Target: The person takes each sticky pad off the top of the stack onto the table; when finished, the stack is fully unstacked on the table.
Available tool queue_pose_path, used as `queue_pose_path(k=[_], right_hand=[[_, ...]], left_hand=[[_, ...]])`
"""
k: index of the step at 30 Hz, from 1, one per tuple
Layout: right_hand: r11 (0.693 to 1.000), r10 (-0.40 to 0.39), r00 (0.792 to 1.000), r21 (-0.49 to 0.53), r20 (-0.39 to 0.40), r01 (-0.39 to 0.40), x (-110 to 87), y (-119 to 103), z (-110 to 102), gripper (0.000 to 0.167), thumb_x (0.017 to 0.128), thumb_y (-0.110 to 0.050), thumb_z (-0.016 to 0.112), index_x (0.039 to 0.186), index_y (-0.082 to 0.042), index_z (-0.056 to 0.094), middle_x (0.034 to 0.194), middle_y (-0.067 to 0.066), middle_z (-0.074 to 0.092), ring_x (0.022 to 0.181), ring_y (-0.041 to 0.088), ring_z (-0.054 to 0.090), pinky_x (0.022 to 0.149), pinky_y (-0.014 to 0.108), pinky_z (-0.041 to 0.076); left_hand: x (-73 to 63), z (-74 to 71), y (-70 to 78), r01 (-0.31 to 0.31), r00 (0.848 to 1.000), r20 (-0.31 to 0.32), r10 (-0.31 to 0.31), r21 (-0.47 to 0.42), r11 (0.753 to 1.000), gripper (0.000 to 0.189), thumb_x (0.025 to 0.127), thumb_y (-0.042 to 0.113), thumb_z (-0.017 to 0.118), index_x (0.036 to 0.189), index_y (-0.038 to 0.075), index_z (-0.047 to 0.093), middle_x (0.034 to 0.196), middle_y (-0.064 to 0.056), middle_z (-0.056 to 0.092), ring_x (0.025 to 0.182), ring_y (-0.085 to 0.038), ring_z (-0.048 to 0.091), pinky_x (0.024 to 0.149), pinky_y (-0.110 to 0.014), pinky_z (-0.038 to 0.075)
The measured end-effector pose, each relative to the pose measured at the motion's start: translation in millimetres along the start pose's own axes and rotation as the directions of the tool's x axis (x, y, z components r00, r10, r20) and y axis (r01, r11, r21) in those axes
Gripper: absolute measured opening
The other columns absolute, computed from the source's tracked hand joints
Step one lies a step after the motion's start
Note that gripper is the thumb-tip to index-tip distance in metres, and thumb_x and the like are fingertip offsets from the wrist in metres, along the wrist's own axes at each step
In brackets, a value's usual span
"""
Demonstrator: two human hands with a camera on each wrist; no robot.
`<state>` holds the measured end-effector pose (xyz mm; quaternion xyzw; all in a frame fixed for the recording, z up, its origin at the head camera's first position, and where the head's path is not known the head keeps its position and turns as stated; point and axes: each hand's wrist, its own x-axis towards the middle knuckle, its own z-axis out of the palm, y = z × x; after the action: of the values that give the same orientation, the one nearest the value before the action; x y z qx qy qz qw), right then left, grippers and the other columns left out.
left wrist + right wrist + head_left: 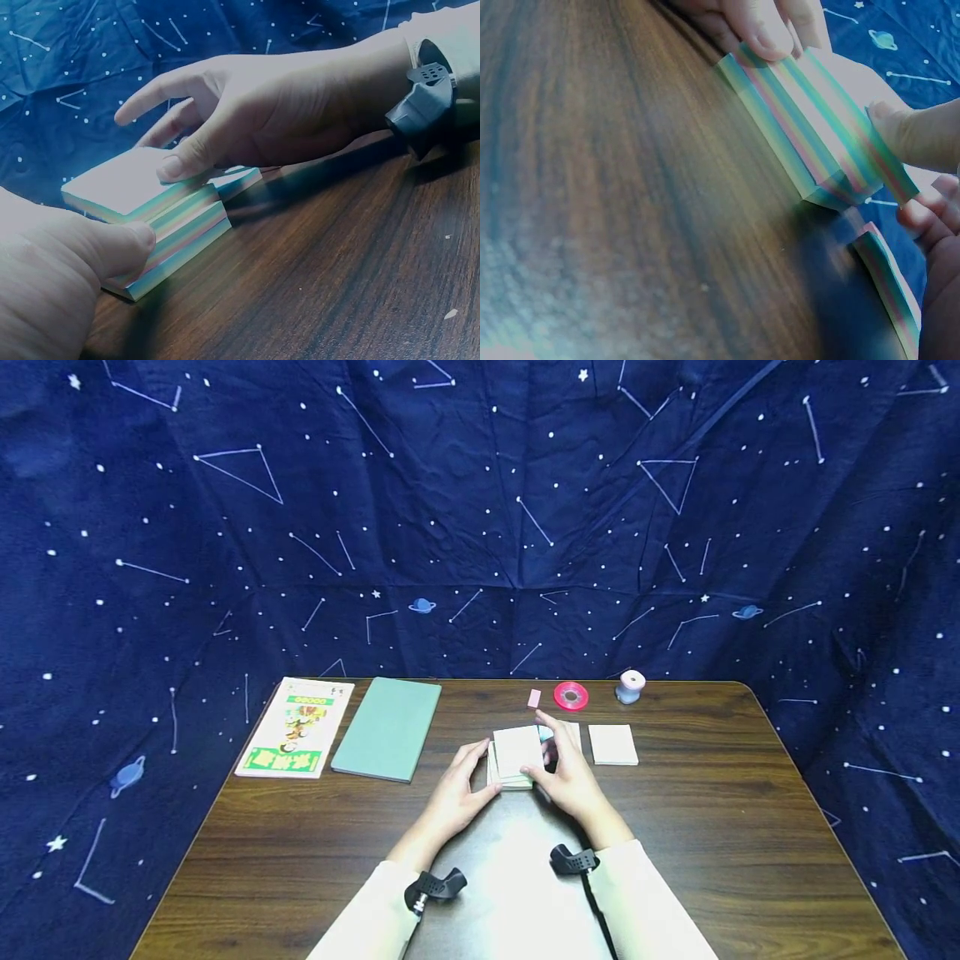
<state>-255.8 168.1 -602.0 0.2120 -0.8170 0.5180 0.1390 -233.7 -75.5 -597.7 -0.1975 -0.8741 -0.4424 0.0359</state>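
Partly visible stack (169,214) (behind left hand (64,262))

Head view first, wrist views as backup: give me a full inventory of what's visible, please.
note-pad stack: 1, white with multicoloured edges, between the hands
partly hidden pad: 1, whitish, behind the right hand
separate pad: 1, white, right of both
small block: 1, pink, beyond the stack
ring: 1, pinkish red, right of block
spool: 1, whitish, right of ring
green book: 1, left of stack
illustrated booklet: 1, mainly white, far left
table: 1, brown
starry cloth: 1, blue, behind table
wrist devices: 2, black, on wrists
sleeves: 2, pale
left hand, right hand: 2, at stack
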Motion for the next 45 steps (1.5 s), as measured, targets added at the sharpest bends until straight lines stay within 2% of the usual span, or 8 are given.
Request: queue_pose_path(k=[4,7,11,15,22,26,34,45], right_hand=[[1.000,0.011,1.000,-0.010,-0.019,-0.011,0.2,-2,-3,0.094,0.081,0.004,0.091,0.162,-0.005,0.045,0.127,0.020,0.057,0.090,0.027,0.059,0.078,0.027,0.054],[1.000,0.029,0.999,0.006,-0.044,-0.029,-0.2,-3,-6,0.082,0.081,0.005,0.090,0.154,-0.005,0.054,0.108,0.013,0.054,0.084,0.027,0.057,0.071,0.029,0.052],[0.988,0.066,0.997,0.144,-0.049,-0.058,-1.3,-4,-8,0.065,0.086,0.010,0.084,0.143,-0.003,0.057,0.113,0.019,0.065,0.086,0.018,0.065,0.070,0.023,0.055],[0.964,0.097,0.994,0.253,-0.058,-0.079,-2.2,-4,-11,0.059,0.088,0.014,0.079,0.140,-0.001,0.055,0.123,0.026,0.069,0.089,0.010,0.071,0.070,0.019,0.059],[0.942,0.081,0.981,0.335,-0.178,-0.017,-0.4,2,-23,0.062,0.089,0.019,0.074,0.145,0.003,0.053,0.115,0.016,0.061,0.087,0.001,0.069,0.072,0.014,0.058],[0.942,0.068,0.954,0.333,-0.290,0.034,-0.6,6,-37,0.063,0.090,0.020,0.073,0.147,0.009,0.051,0.105,0.012,0.058,0.077,0.002,0.061,0.067,0.012,0.051],[0.943,0.133,0.889,0.331,-0.438,0.022,-7.2,15,-72,0.063,0.090,0.021,0.071,0.150,0.009,0.053,0.108,0.011,0.064,0.089,0.006,0.067,0.073,0.012,0.055],[0.954,0.179,0.811,0.301,-0.557,-0.004,-19.0,32,-115,0.053,0.097,0.012,0.069,0.148,0.012,0.055,0.097,0.006,0.063,0.078,0.005,0.061,0.060,0.015,0.054]], left_hand=[[1.3,0.7,-1.5,-0.003,1.000,0.002,0.003,-0.016,1.000,0.079,0.095,0.019,0.084,0.163,0.000,0.047,0.160,-0.017,0.053,0.151,-0.040,0.052,0.126,-0.060,0.041],[1.7,2.4,-4.4,-0.014,1.000,-0.009,0.014,-0.023,1.000,0.079,0.095,0.021,0.084,0.162,0.001,0.047,0.159,-0.017,0.054,0.150,-0.040,0.053,0.124,-0.061,0.043],[0.7,1.3,-3.5,0.004,1.000,0.001,-0.004,-0.026,1.000,0.078,0.096,0.021,0.084,0.163,0.002,0.047,0.160,-0.016,0.053,0.151,-0.039,0.052,0.125,-0.060,0.042],[0.5,-0.3,-0.1,0.019,1.000,0.022,-0.019,-0.024,1.000,0.078,0.096,0.019,0.083,0.162,0.001,0.048,0.162,-0.017,0.051,0.154,-0.039,0.049,0.128,-0.058,0.039],[0.2,-1.1,-0.6,0.022,0.999,0.028,-0.021,-0.021,1.000,0.076,0.097,0.019,0.084,0.162,0.002,0.048,0.164,-0.015,0.050,0.155,-0.038,0.048,0.129,-0.058,0.038],[0.0,-1.4,0.0,0.027,0.999,0.033,-0.026,-0.033,0.999,0.073,0.097,0.018,0.083,0.161,0.003,0.051,0.166,-0.015,0.049,0.157,-0.038,0.047,0.130,-0.057,0.037],[-0.7,-0.9,0.5,0.029,0.999,0.034,-0.029,-0.026,0.999,0.072,0.098,0.020,0.083,0.160,0.004,0.052,0.166,-0.015,0.049,0.157,-0.038,0.046,0.130,-0.056,0.037],[-0.5,-1.4,-0.2,0.035,0.999,0.034,-0.033,-0.032,0.999,0.072,0.097,0.019,0.082,0.161,0.005,0.052,0.166,-0.015,0.049,0.157,-0.037,0.045,0.131,-0.056,0.036]])
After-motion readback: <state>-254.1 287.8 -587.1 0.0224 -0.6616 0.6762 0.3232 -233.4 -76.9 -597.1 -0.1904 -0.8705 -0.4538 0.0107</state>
